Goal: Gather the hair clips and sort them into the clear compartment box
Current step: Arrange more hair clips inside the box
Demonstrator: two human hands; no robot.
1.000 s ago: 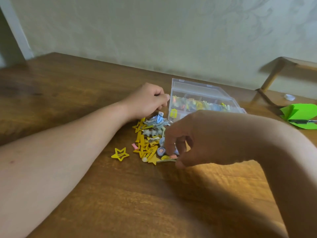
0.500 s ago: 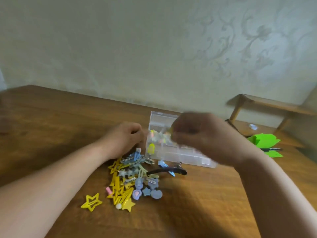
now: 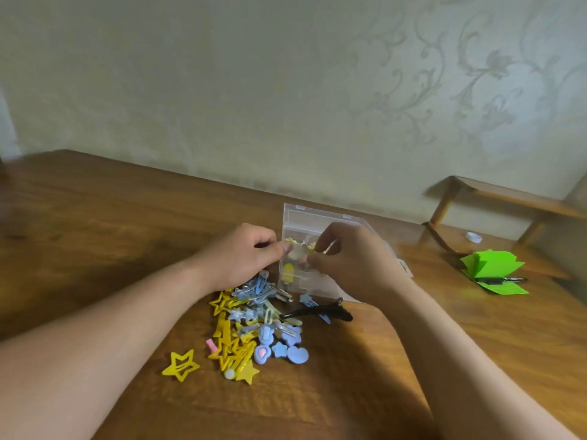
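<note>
Clear plastic compartment box (image 3: 306,221) sits far-centre on the table (image 3: 127,217); your right hand (image 3: 352,258) hovers over it, fingers pinching a small yellow clip (image 3: 327,248). Your left hand (image 3: 241,255) curls against its left wall, and whether it grips is unclear. Loose hair clips (image 3: 251,328) lie heaped just nearer.

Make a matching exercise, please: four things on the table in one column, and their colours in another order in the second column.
Things:
1. lone star clip
2. long clip
3. folded paper
4. heart-shaped clip

Colours:
a. green
b. blue
c. yellow
d. black

Pairs: 1-c, 2-d, 3-a, 4-b
</note>
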